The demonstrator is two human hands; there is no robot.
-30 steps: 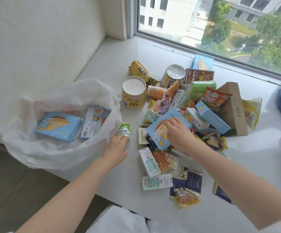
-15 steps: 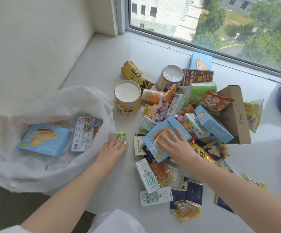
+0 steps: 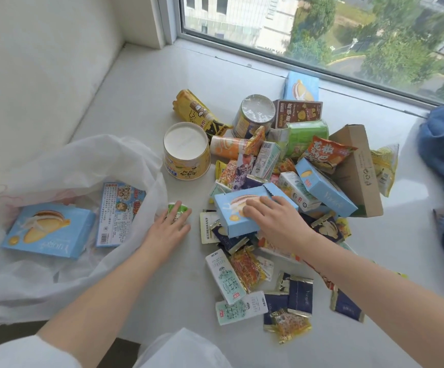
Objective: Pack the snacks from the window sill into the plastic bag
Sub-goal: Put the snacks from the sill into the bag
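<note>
Since half a second ago the view has swung a little left, and both hands have stayed on the same snacks. At the left of the frame the white plastic bag lies open on the window sill, holding two items: a light blue cake box and a flat packet with a barcode and small print too fine to read. Just right of the bag's mouth, the left hand lies flat with straight fingers over a small green and white packet. At centre, the right hand rests with fingers spread on another blue cake box atop the snack pile. Two round yellow tubs stand at the pile's upper left. Two white milk cartons lie lower centre.
</note>
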